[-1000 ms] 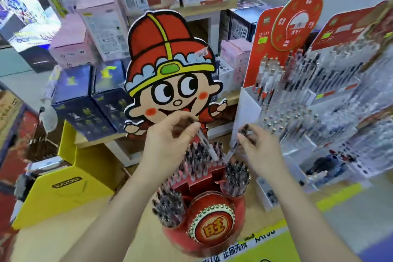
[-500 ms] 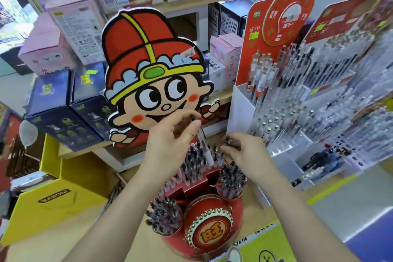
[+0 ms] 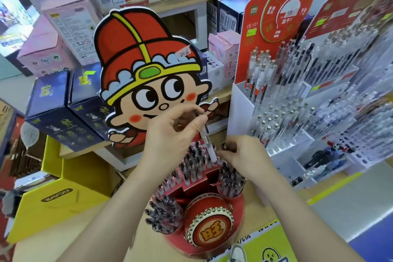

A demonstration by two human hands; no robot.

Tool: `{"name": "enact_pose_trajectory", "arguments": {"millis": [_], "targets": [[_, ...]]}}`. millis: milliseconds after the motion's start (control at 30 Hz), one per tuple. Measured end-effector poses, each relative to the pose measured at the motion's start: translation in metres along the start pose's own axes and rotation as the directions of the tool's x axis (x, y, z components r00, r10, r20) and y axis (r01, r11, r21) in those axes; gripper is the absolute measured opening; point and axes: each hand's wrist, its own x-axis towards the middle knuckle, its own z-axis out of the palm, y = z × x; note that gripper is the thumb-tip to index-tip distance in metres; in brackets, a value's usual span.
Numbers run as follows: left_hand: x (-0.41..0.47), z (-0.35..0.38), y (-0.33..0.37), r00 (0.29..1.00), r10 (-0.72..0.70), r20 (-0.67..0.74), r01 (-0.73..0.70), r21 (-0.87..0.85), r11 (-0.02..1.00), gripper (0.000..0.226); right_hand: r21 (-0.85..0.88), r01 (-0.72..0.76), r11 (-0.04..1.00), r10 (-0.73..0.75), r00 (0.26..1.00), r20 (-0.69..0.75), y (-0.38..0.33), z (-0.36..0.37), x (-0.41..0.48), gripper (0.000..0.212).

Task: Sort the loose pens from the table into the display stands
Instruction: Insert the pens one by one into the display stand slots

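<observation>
Insert step is in hand. Left hand [image 3: 170, 134] pinches the pen [image 3: 207, 140] near its top, thumb and fingers clamped on the barrel. The pen sits over the back row of the red display stand [image 3: 212, 232], lower end at a slot among the seated pens. Long axis near upright, top leaning left, lower end pointing down into the stand. Right hand [image 3: 244, 155] is curled just beside that lower end (can't tell if it grips anything). Next, I reckon: straighten, push down, let go.
</observation>
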Motion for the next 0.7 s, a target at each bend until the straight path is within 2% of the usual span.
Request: {"name": "enact_pose_trajectory", "arguments": {"millis": [133, 200, 267, 333, 400, 467, 533, 600, 700], "targets": [[0.002, 0.005, 0.001, 0.999, -0.034, 0.025, 0.034, -0.022, 0.999, 0.015, -0.097, 0.014, 0.995, -0.004, 0.994, 0.105, 0.0, 0.0, 0.002, 0.01], [0.004, 0.008, 0.004, 0.999, -0.028, 0.025, 0.028, -0.015, 0.999, 0.017, -0.069, -0.009, 0.998, 0.021, 0.985, 0.173, 0.006, 0.001, -0.001, 0.005], [0.007, 0.009, 0.007, 1.0, -0.004, -0.001, 0.004, -0.001, 1.0, 0.018, 0.169, -0.035, 0.985, 0.009, 0.988, 0.155, 0.011, -0.008, -0.006, 0.023], [0.01, 0.01, 0.009, 1.0, 0.023, -0.017, -0.023, 0.002, 1.0, 0.018, 0.469, -0.032, 0.883, -0.019, 0.994, 0.104, 0.01, -0.024, -0.012, 0.038], [0.012, 0.014, 0.009, 0.999, 0.051, 0.007, -0.051, 0.029, 0.998, 0.018, 0.594, 0.004, 0.804, -0.042, 0.998, 0.051, 0.008, -0.036, -0.018, 0.039], [0.013, 0.022, 0.007, 0.995, 0.076, 0.064, -0.082, 0.098, 0.992, 0.016, 0.514, 0.083, 0.854, -0.084, 0.996, -0.021, 0.005, -0.04, -0.022, 0.034], [0.015, 0.032, 0.002, 0.978, 0.149, 0.143, -0.179, 0.22, 0.959, 0.014, 0.432, 0.128, 0.893, -0.094, 0.991, -0.099, 0.002, -0.037, -0.022, 0.032], [0.018, 0.04, -0.002, 0.948, 0.206, 0.242, -0.275, 0.301, 0.913, 0.014, 0.455, 0.134, 0.88, -0.072, 0.986, -0.152, 0.003, -0.035, -0.021, 0.03], [0.026, 0.046, -0.004, 0.942, 0.149, 0.301, -0.261, 0.376, 0.889, 0.013, 0.529, 0.082, 0.845, 0.013, 0.985, -0.174, 0.015, -0.033, -0.02, 0.036]]}}
